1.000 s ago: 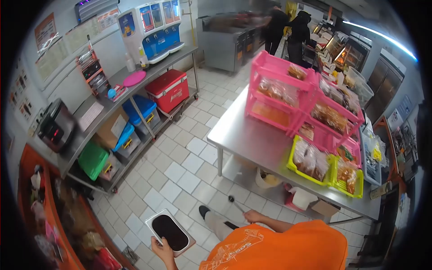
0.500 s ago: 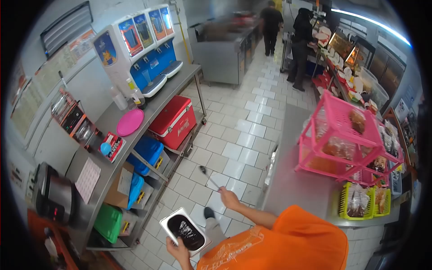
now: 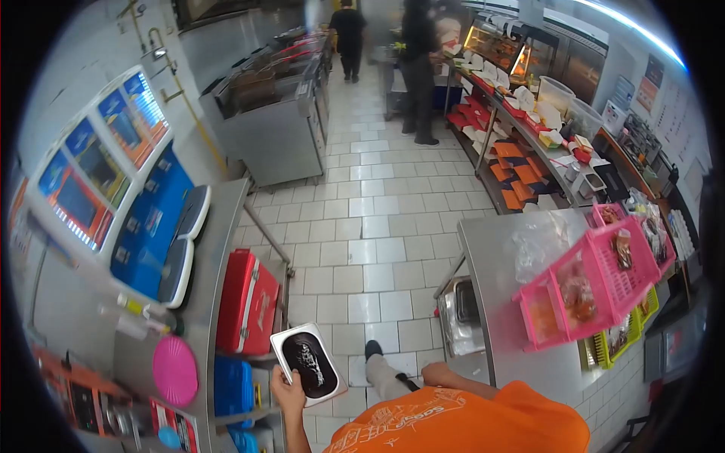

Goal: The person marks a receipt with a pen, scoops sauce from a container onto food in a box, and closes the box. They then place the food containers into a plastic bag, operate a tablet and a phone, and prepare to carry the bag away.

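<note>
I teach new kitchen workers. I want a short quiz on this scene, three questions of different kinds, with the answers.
1. Which hand holds the container with dark contents?
2. True or false: the red cooler stands on top of the steel counter.
3. Fill in: the round, flat disc on this counter is ____ in colour.

Key: 1. The left hand. 2. False; it is below. 3. Pink.

1. Shows a drinks dispenser [image 3: 128, 174] and a pink plate [image 3: 175, 370] on the left counter [image 3: 205, 309].
2. Has a red cooler [image 3: 248, 302] below.
3. Shows pink baskets [image 3: 589, 287] on the right table [image 3: 491, 264].
4. Includes two people [image 3: 419, 75] in dark clothes farther off.
</note>
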### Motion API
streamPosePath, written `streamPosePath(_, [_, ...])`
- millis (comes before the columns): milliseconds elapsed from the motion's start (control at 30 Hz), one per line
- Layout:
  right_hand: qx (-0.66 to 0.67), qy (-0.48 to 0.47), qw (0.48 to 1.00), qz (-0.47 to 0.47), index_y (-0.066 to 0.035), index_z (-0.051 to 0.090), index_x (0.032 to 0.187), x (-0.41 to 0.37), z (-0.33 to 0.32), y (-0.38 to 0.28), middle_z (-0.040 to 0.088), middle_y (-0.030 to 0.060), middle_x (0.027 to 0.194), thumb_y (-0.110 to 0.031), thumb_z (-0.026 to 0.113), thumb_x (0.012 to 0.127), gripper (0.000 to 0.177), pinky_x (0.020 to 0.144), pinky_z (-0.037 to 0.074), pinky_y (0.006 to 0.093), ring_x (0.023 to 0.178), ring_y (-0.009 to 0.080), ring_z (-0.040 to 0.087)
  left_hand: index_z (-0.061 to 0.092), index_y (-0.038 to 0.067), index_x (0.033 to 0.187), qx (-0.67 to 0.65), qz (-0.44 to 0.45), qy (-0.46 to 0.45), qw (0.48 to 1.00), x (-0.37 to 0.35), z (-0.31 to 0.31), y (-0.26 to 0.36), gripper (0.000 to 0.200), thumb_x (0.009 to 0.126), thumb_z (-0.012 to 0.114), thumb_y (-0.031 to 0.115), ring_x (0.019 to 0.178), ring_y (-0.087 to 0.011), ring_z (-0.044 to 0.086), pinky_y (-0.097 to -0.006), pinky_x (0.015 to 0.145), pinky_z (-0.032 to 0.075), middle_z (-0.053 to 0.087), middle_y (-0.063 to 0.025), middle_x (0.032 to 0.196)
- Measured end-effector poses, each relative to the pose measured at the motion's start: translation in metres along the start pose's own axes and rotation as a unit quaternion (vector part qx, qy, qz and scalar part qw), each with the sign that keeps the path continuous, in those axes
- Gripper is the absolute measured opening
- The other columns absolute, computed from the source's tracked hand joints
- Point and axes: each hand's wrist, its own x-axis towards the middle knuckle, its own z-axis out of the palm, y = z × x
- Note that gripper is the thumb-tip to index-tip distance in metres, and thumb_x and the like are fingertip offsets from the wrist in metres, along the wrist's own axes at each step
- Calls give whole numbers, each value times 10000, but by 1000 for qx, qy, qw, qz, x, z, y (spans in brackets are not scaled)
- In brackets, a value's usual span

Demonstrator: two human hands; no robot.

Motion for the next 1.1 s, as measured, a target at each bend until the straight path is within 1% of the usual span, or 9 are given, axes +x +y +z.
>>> streamPosePath(167, [167,161,973,-7,-34,558,1049,95,-131,13,652,230,872,-151,479,834,258,681,489,533,821,406,642,481,10,809,-37,24,3,999,118,61,11,91,810,553,-45,647,-67,457,-255,575,385,505,-14,714])
streamPosePath(333, [734,291,596,-148,-33,489,1039,156,-319,24,605,114,674,-68,380,866,207,520,475,278,557,135,577,487,8,825,-77,16,6,997,216,137,36,79,806,535,-52,673,-96,473,-255,605,385,515,-24,733])
streamPosePath(533, [655,411,629,-76,-30,519,846,236,-456,135,502,47,575,-66,429,807,104,417,367,256,464,111,458,514,-18,849,-8,50,-108,993,345,267,45,68,792,533,-51,762,-142,528,-294,705,439,556,-63,785])
streamPosePath(600, [680,441,580,-83,-56,490,757,240,-483,178,397,1,515,-101,456,804,73,376,271,258,418,88,362,550,-33,924,25,74,-140,987,388,322,54,129,799,571,-7,772,-158,546,-300,729,453,588,-91,807])
streamPosePath(667, [832,333,417,-153,-75,451,724,224,-517,220,311,-32,492,-174,449,840,153,386,207,254,407,78,286,520,-16,849,45,58,-182,981,433,381,76,77,805,578,10,701,-130,513,-297,664,442,555,-68,726])
streamPosePath(967, [858,448,217,-131,-56,468,725,163,-565,355,256,-61,491,-240,392,939,292,385,197,230,396,60,213,460,7,760,6,166,-472,866,568,697,239,119,821,561,-4,602,-61,397,-242,537,347,469,2,640])
streamPosePath(1000, [852,465,204,-127,-56,468,725,163,-573,373,256,-61,491,-240,392,939,292,385,197,230,396,60,213,460,7,760,2,176,-489,854,574,734,252,119,821,561,-4,602,-61,397,-242,537,347,469,2,640])
streamPosePath(1067, [724,613,281,146,-38,526,754,165,-586,404,316,-24,482,-256,411,955,318,395,216,250,393,84,265,462,10,759,-60,183,-512,837,575,797,276,122,834,556,-9,615,-47,407,-235,535,342,486,3,661])
streamPosePath(1100, [532,693,422,242,-41,577,811,161,-586,426,408,44,489,-212,496,943,231,401,266,291,386,149,343,463,12,760,-53,185,-509,839,567,822,297,122,840,551,-19,630,-49,429,-230,549,356,498,-1,686])
